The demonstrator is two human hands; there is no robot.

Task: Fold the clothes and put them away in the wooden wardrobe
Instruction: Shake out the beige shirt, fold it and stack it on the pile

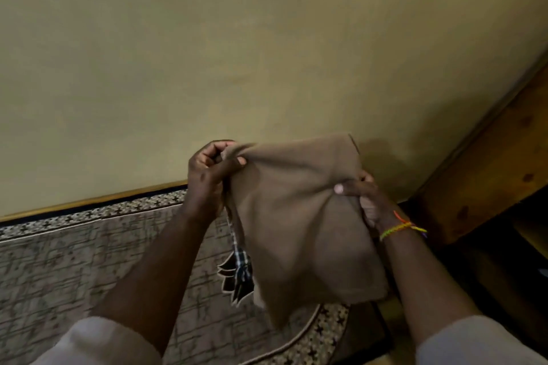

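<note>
Carpet (74, 261) fills my view from 9 to 7 o'clock, patterned, dark border running along yellowish wall (237, 38). My left hand (207, 175) just left of centre, fist clenched on top corner of brown cloth (302, 222). Cloth hangs in air between my hands, centre to 5 o'clock; checked fabric strip (241, 264) dangles at its left edge. My right hand (364, 198) pinches cloth's right edge, braided bracelet (400, 228) at wrist. Wooden wardrobe (489, 163) at 3 o'clock.
</note>
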